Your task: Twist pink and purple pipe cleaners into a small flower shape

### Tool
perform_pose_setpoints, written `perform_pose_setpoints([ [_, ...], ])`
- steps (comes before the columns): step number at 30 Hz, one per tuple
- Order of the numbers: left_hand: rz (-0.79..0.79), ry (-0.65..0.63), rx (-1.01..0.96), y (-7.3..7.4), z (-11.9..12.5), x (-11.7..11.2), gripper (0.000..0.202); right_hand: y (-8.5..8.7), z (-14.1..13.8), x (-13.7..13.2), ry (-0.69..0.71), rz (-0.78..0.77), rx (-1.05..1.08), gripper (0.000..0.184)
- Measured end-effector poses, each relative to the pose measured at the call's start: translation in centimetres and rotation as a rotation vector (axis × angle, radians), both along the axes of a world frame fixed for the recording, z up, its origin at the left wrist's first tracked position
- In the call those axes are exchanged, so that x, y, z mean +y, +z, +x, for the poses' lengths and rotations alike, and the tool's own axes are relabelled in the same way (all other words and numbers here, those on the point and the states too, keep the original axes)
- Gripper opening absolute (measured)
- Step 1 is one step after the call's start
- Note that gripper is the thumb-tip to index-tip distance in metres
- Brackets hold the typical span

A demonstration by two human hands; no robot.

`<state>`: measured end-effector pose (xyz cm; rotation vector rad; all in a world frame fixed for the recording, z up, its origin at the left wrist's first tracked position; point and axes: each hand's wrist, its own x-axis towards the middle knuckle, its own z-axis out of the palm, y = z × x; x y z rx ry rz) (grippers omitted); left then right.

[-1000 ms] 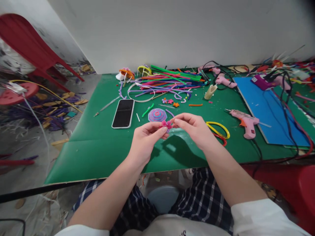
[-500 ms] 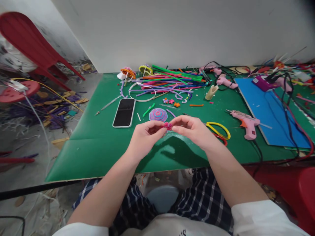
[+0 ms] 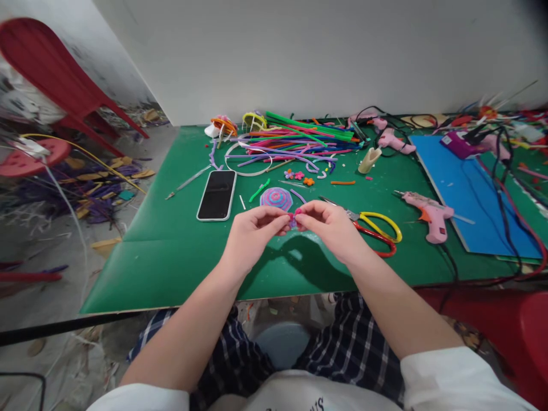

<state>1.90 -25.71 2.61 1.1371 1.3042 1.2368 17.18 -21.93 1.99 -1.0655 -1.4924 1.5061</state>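
Between my fingertips is a small pink pipe-cleaner piece point(image 3: 293, 217) with a bit of purple, mostly hidden by the fingers. My left hand point(image 3: 256, 233) pinches it from the left, thumb against forefinger. From the right, my right hand point(image 3: 329, 228) pinches the same piece. Just beyond them lies a round pink, purple and blue coiled pipe-cleaner disc point(image 3: 276, 198) on the green table. Small flowers, among them an orange flower point(image 3: 308, 181) and a pink flower point(image 3: 299, 175), lie farther back. Scissors point(image 3: 379, 225) with yellow and red handles rest beside my right hand.
A phone point(image 3: 217, 195) lies to the left. Bundled coloured pipe cleaners point(image 3: 299, 137) spread along the back near a white hoop point(image 3: 248, 173). On the right are a pink glue gun point(image 3: 429, 214), a blue board point(image 3: 466, 211) and trailing black cables.
My fingers have shifted slightly around the pink piece, which is now more covered. My right hand has moved a little left, showing more of the scissors.
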Motion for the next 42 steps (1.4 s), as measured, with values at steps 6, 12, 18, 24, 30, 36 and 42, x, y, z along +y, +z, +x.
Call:
perform_pose_setpoints([
  [6,0.027,0.033,0.026,-0.42,-0.11,0.29,0.017,0.12,-0.11,-0.33,0.08,-0.098,0.069,0.019],
  [12,0.059,0.003,0.079,-0.63,-0.2,0.2,0.016,-0.16,-0.29,-0.37,0.027,-0.064,0.064,0.015],
  [18,0.066,-0.039,0.112,-0.68,-0.18,0.17,0.014,-0.12,-0.33,-0.54,0.047,-0.03,0.012,0.013],
  [24,0.036,-0.101,0.089,-0.36,-0.19,0.24,0.015,-0.29,-0.24,-0.53,0.077,-0.004,-0.01,0.012],
  [30,0.007,-0.103,0.175,-0.18,-0.66,0.47,0.019,-0.42,-0.39,-0.51,0.055,0.019,-0.033,0.014],
  [36,0.076,-0.051,0.24,-0.49,-0.71,0.42,0.017,-0.29,-0.56,-0.6,0.055,0.018,-0.002,0.016],
  [42,0.087,-0.041,0.228,-0.86,-0.31,0.27,0.015,-0.32,-0.66,-0.86,0.014,0.074,-0.091,0.014],
])
